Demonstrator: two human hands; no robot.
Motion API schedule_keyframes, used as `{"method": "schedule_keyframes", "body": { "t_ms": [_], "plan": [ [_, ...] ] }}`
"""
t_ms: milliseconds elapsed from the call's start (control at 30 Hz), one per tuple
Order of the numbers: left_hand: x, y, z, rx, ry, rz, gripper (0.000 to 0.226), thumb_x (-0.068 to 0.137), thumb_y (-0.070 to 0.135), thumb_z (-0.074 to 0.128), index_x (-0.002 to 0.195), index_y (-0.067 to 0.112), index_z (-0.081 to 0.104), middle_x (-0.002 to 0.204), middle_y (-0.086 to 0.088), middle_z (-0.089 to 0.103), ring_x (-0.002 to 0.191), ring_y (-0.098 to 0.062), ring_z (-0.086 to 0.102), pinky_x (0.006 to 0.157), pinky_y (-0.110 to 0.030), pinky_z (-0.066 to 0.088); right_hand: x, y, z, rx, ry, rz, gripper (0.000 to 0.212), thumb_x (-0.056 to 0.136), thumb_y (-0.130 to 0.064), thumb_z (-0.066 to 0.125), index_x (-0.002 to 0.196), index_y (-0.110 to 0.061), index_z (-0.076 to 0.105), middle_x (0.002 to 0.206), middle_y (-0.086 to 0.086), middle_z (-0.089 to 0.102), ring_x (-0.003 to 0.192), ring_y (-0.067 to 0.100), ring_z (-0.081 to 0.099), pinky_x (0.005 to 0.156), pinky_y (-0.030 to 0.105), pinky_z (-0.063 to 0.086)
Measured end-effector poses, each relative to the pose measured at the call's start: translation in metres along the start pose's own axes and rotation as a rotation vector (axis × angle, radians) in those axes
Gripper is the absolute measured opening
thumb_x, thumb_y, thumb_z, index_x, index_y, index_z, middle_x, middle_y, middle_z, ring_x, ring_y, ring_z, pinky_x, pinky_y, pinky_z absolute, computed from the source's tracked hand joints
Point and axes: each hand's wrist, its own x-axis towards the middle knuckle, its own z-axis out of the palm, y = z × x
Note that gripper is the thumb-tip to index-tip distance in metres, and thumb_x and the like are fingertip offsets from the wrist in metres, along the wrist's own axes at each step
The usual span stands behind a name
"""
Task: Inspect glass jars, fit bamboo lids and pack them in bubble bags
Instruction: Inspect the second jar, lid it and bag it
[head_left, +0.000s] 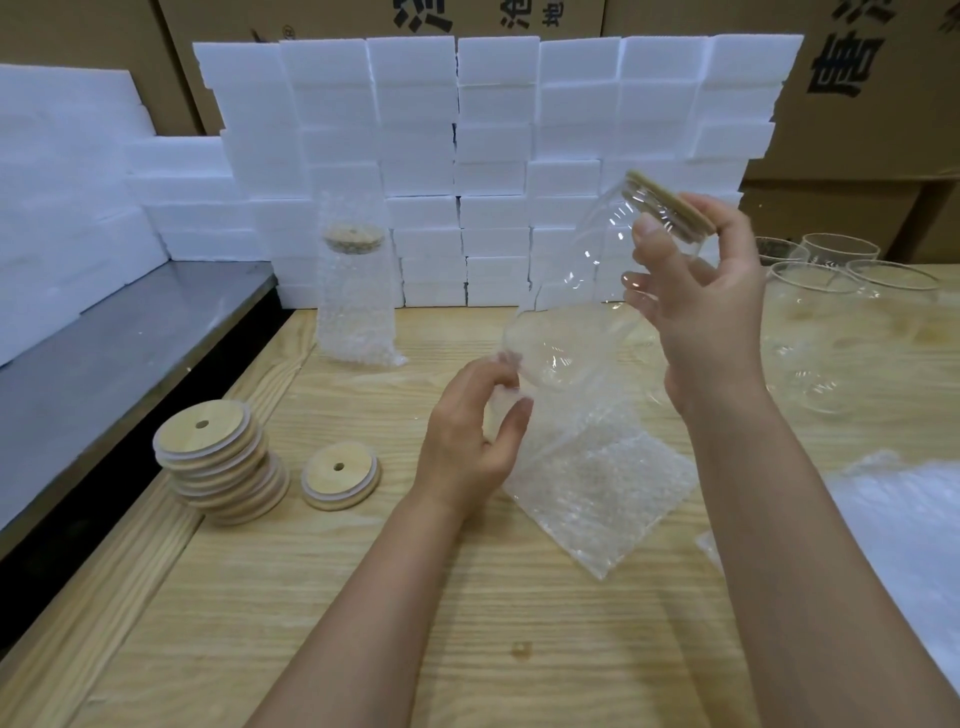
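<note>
Jar is gripped near its top by the right hand, fingers curled round neck and bamboo lid, and is tilted with its base at the mouth of the bubble bag, whose edge is pinched by the left hand above the tabletop. The mouth is best spread wide and the jar slid in base first, lid pressed on. One bagged jar, lidded, is stood at the back; open jars at right are seen empty, spare lids stacked at left.
</note>
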Motion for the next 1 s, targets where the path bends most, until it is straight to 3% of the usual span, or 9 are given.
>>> {"method": "schedule_keyframes", "body": {
  "t_ms": [100, 200, 300, 367, 467, 567, 733, 867, 1000],
  "plan": [
    [-0.001, 0.001, 0.0, -0.068, -0.012, -0.042, 0.02, 0.088, 0.028, 0.056, 0.104, 0.022, 0.045, 0.11, 0.005, 0.059, 0.108, -0.017, 0.058, 0.093, -0.016, 0.041, 0.0, 0.001, 0.0, -0.027, -0.014, 0.0, 0.028, 0.086, -0.03, 0.071, 0.106, -0.033, 0.052, 0.122, 0.015, 0.061, 0.091, 0.018, 0.059, 0.084, 0.04, 0.054],
    [-0.002, 0.003, 0.002, -0.112, -0.031, -0.095, 0.034, 0.086, 0.028, 0.065, 0.106, 0.034, 0.037, 0.119, 0.007, 0.053, 0.121, -0.02, 0.056, 0.102, -0.024, 0.04, 0.001, 0.002, -0.001, -0.061, -0.031, -0.012, 0.028, 0.085, -0.032, 0.072, 0.104, -0.034, 0.053, 0.117, 0.014, 0.063, 0.09, 0.02, 0.061, 0.083, 0.039, 0.055],
    [-0.001, 0.004, 0.003, -0.134, -0.061, -0.166, 0.053, 0.079, 0.033, 0.073, 0.113, 0.033, 0.032, 0.126, 0.006, 0.053, 0.119, -0.009, 0.057, 0.1, -0.017, 0.04, 0.001, 0.004, -0.001, -0.14, -0.068, -0.03, 0.031, 0.082, -0.037, 0.073, 0.106, -0.038, 0.054, 0.098, 0.006, 0.066, 0.083, 0.016, 0.063, 0.081, 0.037, 0.055],
    [-0.001, 0.005, 0.003, -0.136, -0.065, -0.174, 0.057, 0.076, 0.042, 0.073, 0.115, 0.034, 0.032, 0.126, 0.009, 0.052, 0.116, -0.005, 0.055, 0.099, -0.012, 0.038, 0.0, 0.006, 0.0, -0.187, -0.098, -0.033, 0.037, 0.079, -0.043, 0.074, 0.109, -0.039, 0.054, 0.1, 0.01, 0.066, 0.082, 0.015, 0.063, 0.079, 0.034, 0.055],
    [0.001, 0.009, 0.002, -0.145, -0.026, -0.168, 0.053, 0.077, 0.047, 0.068, 0.116, 0.037, 0.034, 0.122, 0.019, 0.05, 0.117, -0.001, 0.054, 0.098, -0.014, 0.04, 0.0, 0.01, 0.001, -0.226, -0.129, -0.038, 0.042, 0.075, -0.049, 0.074, 0.111, -0.042, 0.054, 0.108, 0.01, 0.065, 0.088, 0.011, 0.064, 0.077, 0.027, 0.054],
    [0.007, 0.012, 0.003, -0.163, 0.036, -0.157, 0.046, 0.081, 0.044, 0.066, 0.115, 0.035, 0.036, 0.122, 0.014, 0.055, 0.119, -0.009, 0.056, 0.1, -0.025, 0.044, -0.003, 0.015, 0.006, -0.3, -0.188, -0.075, 0.045, 0.073, -0.05, 0.073, 0.112, -0.041, 0.053, 0.109, -0.004, 0.064, 0.099, 0.006, 0.061, 0.083, 0.024, 0.048],
    [0.02, 0.015, 0.0, -0.258, 0.196, -0.242, 0.037, 0.08, 0.042, 0.069, 0.104, 0.035, 0.042, 0.109, 0.019, 0.058, 0.106, 0.001, 0.058, 0.089, -0.016, 0.044, -0.008, 0.027, 0.014, -0.302, -0.264, -0.084, 0.04, 0.078, -0.036, 0.076, 0.112, -0.038, 0.053, 0.107, -0.023, 0.059, 0.102, 0.002, 0.055, 0.088, 0.016, 0.042],
    [0.024, 0.019, 0.0, -0.393, 0.194, -0.336, 0.046, 0.078, 0.036, 0.074, 0.111, 0.035, 0.041, 0.116, 0.02, 0.056, 0.115, -0.004, 0.056, 0.097, -0.023, 0.047, -0.01, 0.036, 0.016, -0.248, -0.285, -0.015, 0.037, 0.08, -0.031, 0.077, 0.107, -0.042, 0.053, 0.109, -0.008, 0.059, 0.107, 0.019, 0.06, 0.087, 0.023, 0.047],
    [0.018, 0.005, -0.012, -0.406, -0.034, -0.408, 0.091, 0.062, 0.051, 0.075, 0.139, 0.036, 0.028, 0.128, 0.013, 0.052, 0.122, 0.0, 0.052, 0.102, -0.023, 0.043, -0.01, 0.039, 0.014, -0.298, -0.209, -0.007, 0.04, 0.076, -0.041, 0.077, 0.11, -0.042, 0.055, 0.111, 0.005, 0.06, 0.096, 0.02, 0.065, 0.077, 0.022, 0.05]
  ]
}}
